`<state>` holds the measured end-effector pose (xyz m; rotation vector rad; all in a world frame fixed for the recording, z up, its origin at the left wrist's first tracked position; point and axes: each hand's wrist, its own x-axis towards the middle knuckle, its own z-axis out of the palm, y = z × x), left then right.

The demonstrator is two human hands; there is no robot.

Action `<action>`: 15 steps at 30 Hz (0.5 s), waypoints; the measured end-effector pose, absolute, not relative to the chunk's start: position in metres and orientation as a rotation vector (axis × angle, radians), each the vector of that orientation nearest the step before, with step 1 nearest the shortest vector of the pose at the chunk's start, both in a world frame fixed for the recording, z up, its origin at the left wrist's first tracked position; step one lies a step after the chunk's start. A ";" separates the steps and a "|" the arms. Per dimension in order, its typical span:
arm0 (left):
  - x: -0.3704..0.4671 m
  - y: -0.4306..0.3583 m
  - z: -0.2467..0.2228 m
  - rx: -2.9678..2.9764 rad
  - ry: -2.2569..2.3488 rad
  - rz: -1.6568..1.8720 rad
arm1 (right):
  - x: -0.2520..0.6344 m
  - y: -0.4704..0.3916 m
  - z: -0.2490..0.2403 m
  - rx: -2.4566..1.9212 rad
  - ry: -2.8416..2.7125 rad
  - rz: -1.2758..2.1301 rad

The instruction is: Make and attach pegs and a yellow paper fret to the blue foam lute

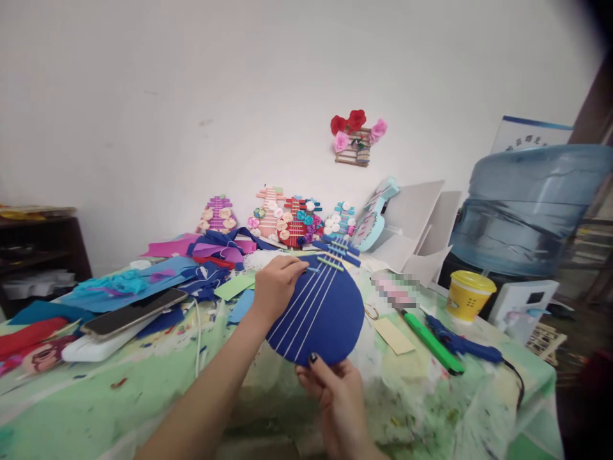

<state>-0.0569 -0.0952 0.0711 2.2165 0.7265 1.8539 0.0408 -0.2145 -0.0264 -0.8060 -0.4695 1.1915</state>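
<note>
Ahead of you, one white wall rises behind one green-covered table; one water jug stands on the right. Over the table is one blue lute-shaped board with white cords; your right hand grips its bottom rim between thumb and fingers; to its right are one blue glue gun, one long green tool and one yellow tub; your left hand, fingertips pinched together near the cords' upper end, holds one small blue strip.

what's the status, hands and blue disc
Left hand pinching small blue strip over blue disc. Right hand gripping disc's lower edge. Glue gun apart, at right.
</note>
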 end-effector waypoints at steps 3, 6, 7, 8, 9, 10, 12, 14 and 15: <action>-0.058 -0.103 0.068 2.387 0.658 1.710 | 0.019 -0.230 -0.045 -0.801 -0.384 1.325; -0.060 -0.107 0.058 2.748 0.748 1.401 | 0.005 -0.238 -0.059 -0.810 -0.381 1.413; -0.061 -0.108 0.055 2.864 0.794 1.269 | 0.002 -0.240 -0.063 -0.814 -0.383 1.431; -0.062 -0.109 0.051 2.955 0.839 1.144 | -0.001 -0.242 -0.066 -0.815 -0.391 1.454; -0.063 -0.109 0.048 3.022 0.884 1.034 | -0.002 -0.244 -0.068 -0.819 -0.400 1.483; -0.065 -0.110 0.044 3.066 0.932 0.942 | -0.003 -0.246 -0.070 -0.829 -0.415 1.521; -0.069 -0.110 0.039 3.106 1.025 0.799 | 0.001 -0.249 -0.073 -0.863 -0.468 1.608; -0.072 -0.110 0.035 3.100 1.075 0.713 | 0.011 -0.249 -0.072 -0.913 -0.537 1.667; -0.073 -0.110 0.034 3.085 1.079 0.685 | 0.018 -0.249 -0.070 -0.933 -0.565 1.659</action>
